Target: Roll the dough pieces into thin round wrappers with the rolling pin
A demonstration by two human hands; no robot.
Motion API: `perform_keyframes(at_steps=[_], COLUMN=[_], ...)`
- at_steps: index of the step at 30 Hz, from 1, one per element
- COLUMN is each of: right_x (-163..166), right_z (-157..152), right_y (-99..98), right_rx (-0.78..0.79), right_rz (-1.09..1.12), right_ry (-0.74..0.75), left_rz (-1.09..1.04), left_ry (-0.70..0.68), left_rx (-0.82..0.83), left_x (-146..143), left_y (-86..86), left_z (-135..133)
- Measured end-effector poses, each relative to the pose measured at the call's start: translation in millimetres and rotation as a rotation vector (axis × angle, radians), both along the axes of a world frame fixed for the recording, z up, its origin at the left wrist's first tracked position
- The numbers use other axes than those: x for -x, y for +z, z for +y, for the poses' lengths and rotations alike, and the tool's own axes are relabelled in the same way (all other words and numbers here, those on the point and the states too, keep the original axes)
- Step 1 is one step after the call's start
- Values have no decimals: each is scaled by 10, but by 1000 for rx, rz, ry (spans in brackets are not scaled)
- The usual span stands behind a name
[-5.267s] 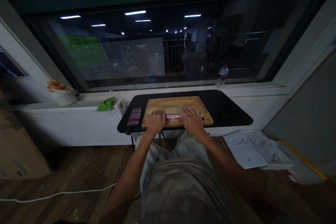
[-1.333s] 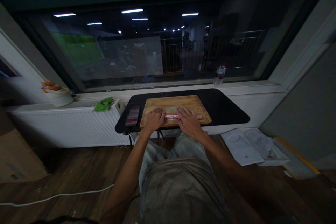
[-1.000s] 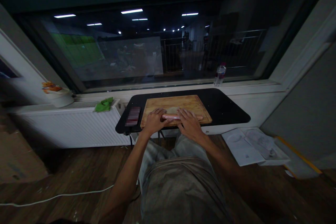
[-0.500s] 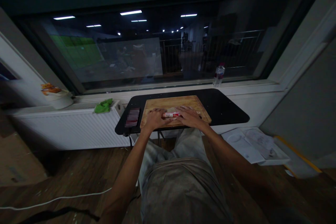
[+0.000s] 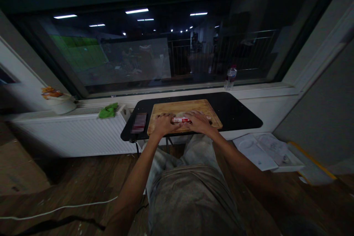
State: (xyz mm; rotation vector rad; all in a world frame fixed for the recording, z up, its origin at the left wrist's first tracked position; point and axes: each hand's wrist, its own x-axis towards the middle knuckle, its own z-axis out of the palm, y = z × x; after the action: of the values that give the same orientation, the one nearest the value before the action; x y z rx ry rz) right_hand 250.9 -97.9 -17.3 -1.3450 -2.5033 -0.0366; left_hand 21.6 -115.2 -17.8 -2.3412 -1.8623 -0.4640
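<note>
A wooden cutting board (image 5: 160,110) lies on a small black table. Across it, near the front edge, is a red-and-white printed roll (image 5: 181,120); its ends are covered by my hands and I cannot tell its exact kind. My left hand (image 5: 164,123) is closed over the roll's left part, fingers curved forward. Over the right part my right hand (image 5: 199,121) grips it in the same way, with a small dark spot showing beside its outer edge. Something pale lies just behind the roll, partly hidden by the fingers.
The black table (image 5: 238,114) stands against a window sill holding a plastic bottle (image 5: 231,77). A phone-like blurred item (image 5: 139,122) lies left of the board. Further left, a green cloth (image 5: 108,110) and a white container (image 5: 62,105) rest on the radiator (image 5: 83,132). A white box (image 5: 265,151) sits at right.
Both hands stay on the roll with almost the same hold. The roll's printed face looks slightly turned, and the camera view has shifted a little.
</note>
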Motion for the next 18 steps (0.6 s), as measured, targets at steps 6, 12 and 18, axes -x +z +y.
perform_keyframes(at_steps=[6, 12, 18], right_x=[1, -42, -50], right_z=[12, 27, 41], right_y=[-89, -40, 31], right_rx=[-20, 11, 54], right_rz=[-6, -28, -32], right_ry=[-12, 34, 29], left_rz=[0, 8, 8], left_ry=[16, -42, -63], left_rx=[-1, 54, 71], left_x=[-20, 49, 55], left_y=[-2, 2, 41], left_z=[3, 54, 64])
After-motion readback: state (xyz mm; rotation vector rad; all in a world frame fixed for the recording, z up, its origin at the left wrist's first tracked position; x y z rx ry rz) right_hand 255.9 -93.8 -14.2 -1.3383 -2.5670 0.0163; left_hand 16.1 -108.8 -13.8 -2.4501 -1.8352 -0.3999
